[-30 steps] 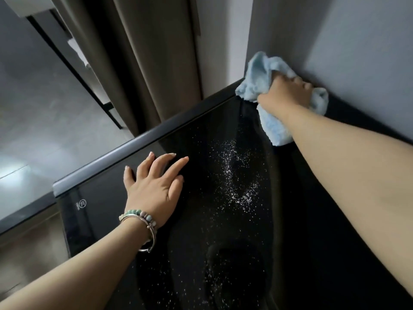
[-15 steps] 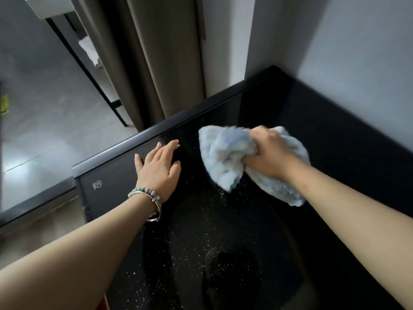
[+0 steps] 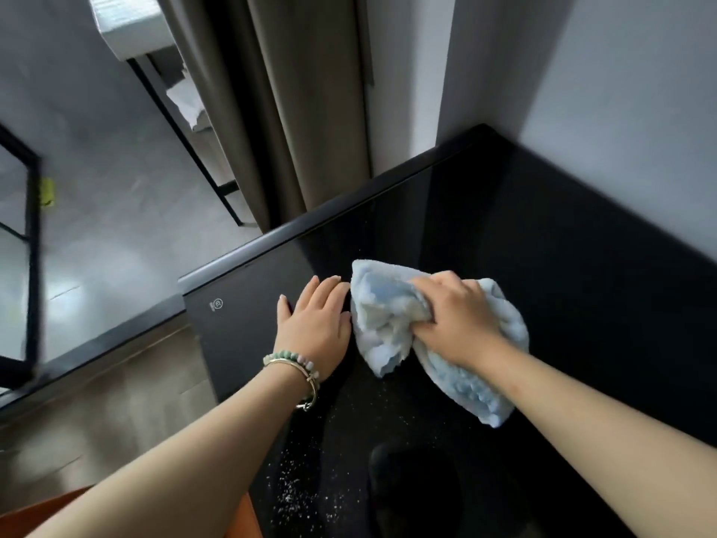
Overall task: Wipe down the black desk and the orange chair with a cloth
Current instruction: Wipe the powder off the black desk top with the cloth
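Blue cloth (image 3: 388,304) clenched in right hand (image 3: 458,316); left hand (image 3: 314,324) flat, fingers (image 3: 328,289) released, on black desk (image 3: 543,246); orange chair (image 3: 250,518) mostly cropped.

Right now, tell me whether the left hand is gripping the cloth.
No, the left hand lies flat on the desk; the right hand grips the cloth.

Back corner of the desk (image 3: 543,234) is wide open, but the wall (image 3: 620,110) boxes its right edge, and the left hand (image 3: 314,324) sits right beside the cloth (image 3: 388,304).
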`<state>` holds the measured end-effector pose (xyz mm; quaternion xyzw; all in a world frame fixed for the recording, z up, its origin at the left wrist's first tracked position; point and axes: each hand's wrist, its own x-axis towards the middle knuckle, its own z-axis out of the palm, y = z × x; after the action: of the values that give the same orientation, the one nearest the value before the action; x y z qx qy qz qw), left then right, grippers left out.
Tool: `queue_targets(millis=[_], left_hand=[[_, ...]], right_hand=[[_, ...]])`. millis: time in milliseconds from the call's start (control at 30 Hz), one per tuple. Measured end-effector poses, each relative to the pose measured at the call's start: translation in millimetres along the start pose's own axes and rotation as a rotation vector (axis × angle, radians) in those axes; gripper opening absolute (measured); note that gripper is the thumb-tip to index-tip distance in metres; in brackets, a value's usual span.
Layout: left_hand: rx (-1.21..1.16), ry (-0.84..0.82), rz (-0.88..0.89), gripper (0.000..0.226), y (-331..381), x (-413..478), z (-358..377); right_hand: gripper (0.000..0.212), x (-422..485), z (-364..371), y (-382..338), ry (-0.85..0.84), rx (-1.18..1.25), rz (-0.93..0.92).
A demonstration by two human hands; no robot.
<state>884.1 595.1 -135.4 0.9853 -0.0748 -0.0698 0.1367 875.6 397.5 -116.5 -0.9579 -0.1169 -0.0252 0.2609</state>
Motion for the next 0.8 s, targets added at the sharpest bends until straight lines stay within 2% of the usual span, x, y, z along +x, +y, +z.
queue_targets(millis=[100,167,233,300,400,467,500,567,633,700,733,800], left_hand=[[0.025,0.0,0.012,0.046,1.5,-6.1,-0.7],[0.003,-0.015,-0.029,0.047,2.9,-10.3,-2.0],[-0.063,-0.002,-0.103,0.049,7.2,-14.4,-3.6],[-0.133,0.025,-0.15,0.049,12.8,-17.0,-5.9],[-0.162,0.009,-0.147,0.048,20.6,-19.7,-8.6],[-0.16,-0.013,-0.144,0.047,23.6,-22.2,-9.6],[-0.151,-0.02,-0.141,0.047,24.1,-23.8,-9.7],[-0.136,-0.027,-0.127,0.046,24.6,-27.1,-9.6],[-0.116,-0.043,-0.107,0.045,24.9,-32.5,-8.6],[-0.092,-0.058,-0.094,0.045,25.0,-38.1,-7.6],[-0.081,-0.066,-0.086,0.046,25.6,-40.2,-7.3],[-0.074,-0.08,-0.078,0.045,28.1,-44.3,-6.6]], right_hand=[[0.037,22.7,-27.3,26.7,0.097,-0.102,0.308],[0.037,32.3,-45.5,43.1,0.033,-0.254,0.466],[0.04,28.5,-41.8,44.2,-0.085,-0.357,0.475],[0.037,16.2,-23.3,27.6,-0.084,-0.347,0.378],[0.026,-4.6,3.3,-6.2,-0.083,-0.214,0.127],[0.024,-7.5,-2.3,-17.2,-0.113,-0.088,0.093],[0.027,-5.5,-10.8,-14.1,-0.088,-0.053,0.13],[0.037,-0.1,-33.7,10.5,0.013,-0.162,0.247],[0.04,-3.9,-60.8,40.3,0.019,-0.328,0.485],[0.034,-17.7,-68.9,50.3,0.001,-0.353,0.697],[0.029,-25.0,-63.7,45.8,0.024,-0.339,0.72],[0.025,-38.3,-43.6,22.7,0.085,-0.257,0.623]])
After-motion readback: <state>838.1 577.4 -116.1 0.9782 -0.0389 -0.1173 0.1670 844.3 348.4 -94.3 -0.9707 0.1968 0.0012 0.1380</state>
